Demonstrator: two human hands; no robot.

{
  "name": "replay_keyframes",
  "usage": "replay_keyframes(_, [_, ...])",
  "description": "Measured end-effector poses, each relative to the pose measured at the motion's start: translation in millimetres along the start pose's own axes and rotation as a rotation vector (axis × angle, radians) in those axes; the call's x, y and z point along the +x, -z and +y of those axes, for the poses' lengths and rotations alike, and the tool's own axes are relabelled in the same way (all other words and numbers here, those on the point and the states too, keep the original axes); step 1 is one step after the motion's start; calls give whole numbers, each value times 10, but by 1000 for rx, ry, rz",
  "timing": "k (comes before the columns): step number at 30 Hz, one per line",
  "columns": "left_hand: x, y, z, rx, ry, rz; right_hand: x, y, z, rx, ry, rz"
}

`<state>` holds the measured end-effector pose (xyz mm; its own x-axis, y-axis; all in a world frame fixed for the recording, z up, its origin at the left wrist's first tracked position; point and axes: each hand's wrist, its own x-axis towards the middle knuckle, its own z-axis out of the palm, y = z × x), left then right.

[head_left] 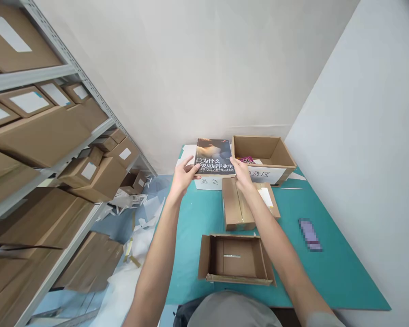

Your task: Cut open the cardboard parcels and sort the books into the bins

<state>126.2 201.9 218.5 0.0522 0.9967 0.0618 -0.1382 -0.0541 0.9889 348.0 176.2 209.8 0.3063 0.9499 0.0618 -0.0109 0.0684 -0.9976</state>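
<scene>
A dark-covered book (214, 156) with white lettering is held up by both hands over the far side of the table. My left hand (184, 175) grips its lower left corner, thumb on the cover. At the book's right edge, my right hand (241, 172) holds on with its thumb at the side. Behind and below the book is a white-fronted box (207, 183), mostly hidden by it. To the right stands an open brown box (276, 154) with a white label and a purple item inside. Under my right forearm sits a taped carton (235, 204).
Nearest my body, an open carton (238, 278) lies on the green table (194, 213). A blurred purple object (310, 235) is at the right. Shelves (102, 131) with cardboard boxes line the left, and white packing material (129, 272) covers the floor beside the table.
</scene>
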Motion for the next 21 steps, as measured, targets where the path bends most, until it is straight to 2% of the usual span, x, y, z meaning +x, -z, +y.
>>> replay_keyframes(4, [-122, -127, -54, -6, 18, -33, -203, 312, 35, 52, -91, -176])
replay_keyframes(6, [-123, -269, -64, -33, 39, -58, -236, 510, 10, 64, -89, -201])
replay_keyframes(8, [-58, -475, -60, -71, 36, -92, -175, 714, -44, 89, -60, -158])
replay_keyframes(11, [154, -895, -34, -87, -12, -144, 59, 997, -152, 116, -6, -7])
replay_keyframes(14, [406, -1356, -19, -31, -61, -177, 300, 1208, -242, 112, 15, 155])
replay_keyframes(16, [501, -1587, -66, 59, -55, -193, 369, 1313, -238, 82, 3, 207])
replay_keyframes(18, [476, -1674, -208, 128, -27, -190, 331, 1423, -143, 47, -27, 227])
replay_keyframes(19, [413, -1644, -322, 145, -12, -183, 271, 1493, -53, 33, -49, 231])
replay_keyframes(21, [192, -1419, -627, 142, 21, -165, 72, 1683, 217, 5, -110, 235])
